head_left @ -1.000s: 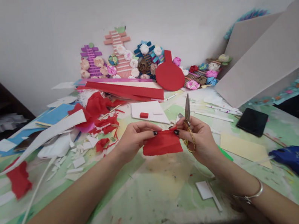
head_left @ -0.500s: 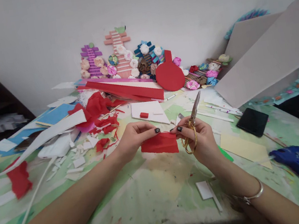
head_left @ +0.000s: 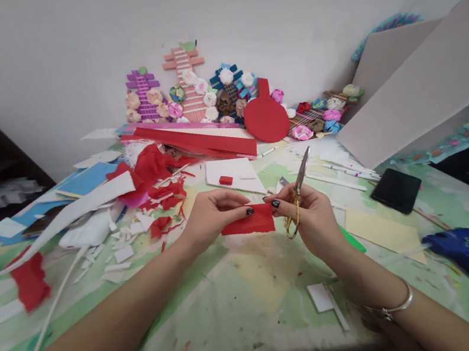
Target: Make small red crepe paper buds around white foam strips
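A small red rectangular piece (head_left: 251, 220) is stretched between both hands above the table. My left hand (head_left: 212, 218) pinches its left part between thumb and fingers. At its upper right corner, my right hand (head_left: 306, 211) grips the piece with thumb and index finger. Gold-handled scissors (head_left: 300, 179) also rest in my right hand, blades pointing up and away. Beyond the hands lies a white board (head_left: 233, 169) with a small red block (head_left: 225, 180) on it.
Red scraps (head_left: 156, 164) and white cut bits (head_left: 124, 254) litter the left side. A blue glue gun (head_left: 457, 246), a dark phone-like slab (head_left: 396, 191) and yellow paper (head_left: 379, 232) lie right. A red round shape (head_left: 266, 116) leans at the back.
The red piece looks shorter in height and sits slightly higher. My right hand has moved a little left, and the scissors have shifted with it.
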Available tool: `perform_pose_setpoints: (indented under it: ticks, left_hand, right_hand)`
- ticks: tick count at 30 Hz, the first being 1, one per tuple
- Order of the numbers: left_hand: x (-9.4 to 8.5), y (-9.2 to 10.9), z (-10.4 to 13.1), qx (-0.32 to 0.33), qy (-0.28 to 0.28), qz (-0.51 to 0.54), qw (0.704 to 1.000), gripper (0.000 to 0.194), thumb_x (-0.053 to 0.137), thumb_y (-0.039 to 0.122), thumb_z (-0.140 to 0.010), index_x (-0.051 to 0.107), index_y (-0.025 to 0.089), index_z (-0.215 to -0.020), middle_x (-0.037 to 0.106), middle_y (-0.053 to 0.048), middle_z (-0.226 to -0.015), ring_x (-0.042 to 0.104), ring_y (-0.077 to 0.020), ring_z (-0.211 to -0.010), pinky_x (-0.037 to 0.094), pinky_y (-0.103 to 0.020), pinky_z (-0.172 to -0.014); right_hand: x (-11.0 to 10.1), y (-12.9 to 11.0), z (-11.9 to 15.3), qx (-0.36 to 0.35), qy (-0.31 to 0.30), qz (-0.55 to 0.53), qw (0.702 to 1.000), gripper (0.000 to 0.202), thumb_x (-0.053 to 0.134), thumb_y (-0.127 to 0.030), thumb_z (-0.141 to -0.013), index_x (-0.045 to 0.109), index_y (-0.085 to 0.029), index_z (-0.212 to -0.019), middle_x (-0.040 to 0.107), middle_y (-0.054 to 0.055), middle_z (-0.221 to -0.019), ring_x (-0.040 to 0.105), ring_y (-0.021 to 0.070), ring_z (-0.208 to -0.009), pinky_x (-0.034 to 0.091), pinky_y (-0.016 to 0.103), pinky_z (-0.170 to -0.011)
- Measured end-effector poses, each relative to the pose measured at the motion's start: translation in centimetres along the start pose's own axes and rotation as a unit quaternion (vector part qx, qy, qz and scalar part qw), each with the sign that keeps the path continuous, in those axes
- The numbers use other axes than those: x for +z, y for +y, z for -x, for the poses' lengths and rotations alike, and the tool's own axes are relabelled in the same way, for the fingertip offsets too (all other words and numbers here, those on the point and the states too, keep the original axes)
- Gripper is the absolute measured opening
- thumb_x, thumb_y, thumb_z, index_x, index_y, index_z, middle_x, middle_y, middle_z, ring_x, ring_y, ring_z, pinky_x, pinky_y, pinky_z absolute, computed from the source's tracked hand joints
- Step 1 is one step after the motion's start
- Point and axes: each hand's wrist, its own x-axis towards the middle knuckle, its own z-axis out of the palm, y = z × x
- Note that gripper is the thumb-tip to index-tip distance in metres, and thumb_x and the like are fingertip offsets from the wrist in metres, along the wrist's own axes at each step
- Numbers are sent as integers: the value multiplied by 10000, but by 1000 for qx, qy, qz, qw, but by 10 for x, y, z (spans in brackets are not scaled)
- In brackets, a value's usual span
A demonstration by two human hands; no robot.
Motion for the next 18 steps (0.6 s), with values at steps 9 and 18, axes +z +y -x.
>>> perform_pose_setpoints:
  ticks: [9,18]
  left_hand:
    - [0,1,1,26,18,3,999,191,807,254,-621,733,131,-747,746,-58,-720,701,-193,-687,568,-266,-633]
    - [3,1,0,19,-16,-10,1000,192,799,219,-628,737,126,-784,729,-43,-677,669,-151,-626,539,-226,-588]
  right_hand:
    - [1,1,0,14,-3,41,999,278,829,-225,-583,569,-186,-674,604,-33,-666,549,103,-607,443,225,-562]
    - [2,-2,0,20,-23,49,998,262,790,-223,-625,537,-183,-683,582,-40,-642,514,95,-587,401,224,-560]
